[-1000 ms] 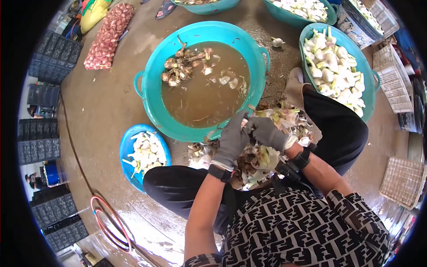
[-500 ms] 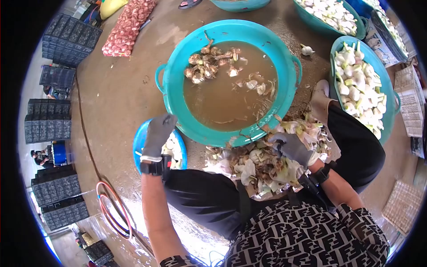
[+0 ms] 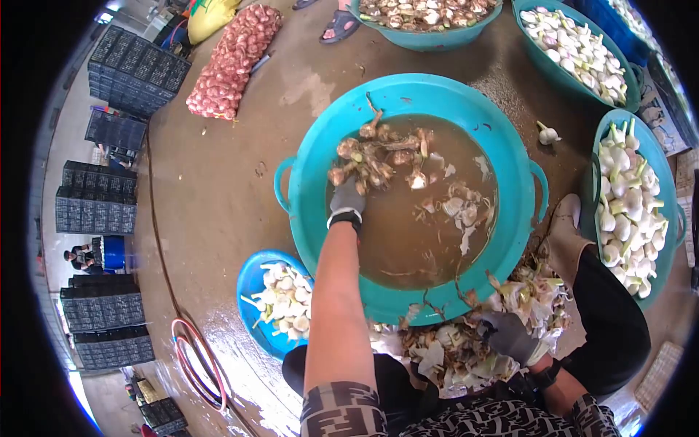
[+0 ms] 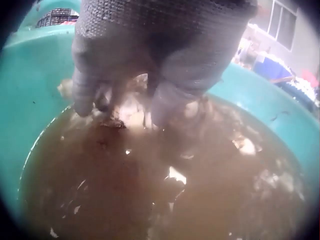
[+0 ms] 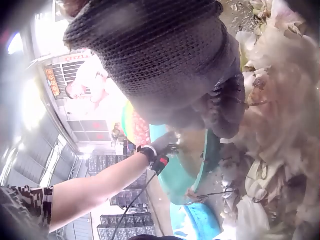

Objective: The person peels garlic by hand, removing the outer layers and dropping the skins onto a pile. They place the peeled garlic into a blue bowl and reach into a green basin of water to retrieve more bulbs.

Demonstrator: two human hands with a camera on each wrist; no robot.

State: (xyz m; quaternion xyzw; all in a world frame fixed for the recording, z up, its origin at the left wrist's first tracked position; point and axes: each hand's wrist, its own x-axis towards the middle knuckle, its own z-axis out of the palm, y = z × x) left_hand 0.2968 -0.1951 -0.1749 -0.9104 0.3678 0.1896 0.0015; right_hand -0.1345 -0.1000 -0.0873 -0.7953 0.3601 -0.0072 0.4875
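Note:
The gloved left hand (image 3: pixel 348 197) reaches into the large teal basin (image 3: pixel 313 218), at the near edge of a pile of brown, unpeeled garlic (image 3: pixel 378 156). In the left wrist view the left hand (image 4: pixel 155 55) points down at the murky water, its fingers curled round a pale garlic bulb (image 4: pixel 131 112). Over a heap of garlic skins (image 3: pixel 444 349) between the legs is the gloved right hand (image 3: pixel 513 337). Its fingers look curled in the right wrist view, where the right hand (image 5: pixel 170 65) hides whatever may lie inside them.
A blue basin of white garlic (image 3: pixel 280 298) stands left of the teal basin. To the right is a tub of cleaned bulbs (image 3: pixel 630 204), with a single bulb (image 3: pixel 547 133) on the floor. A red net sack (image 3: pixel 233 62) lies behind, left; a hose (image 3: pixel 196 364) lies nearer.
The left hand has gone from beside the right hand, over the blue basin, into the teal basin and onto the garlic pile. The right hand stays near the skins. The head view has shifted.

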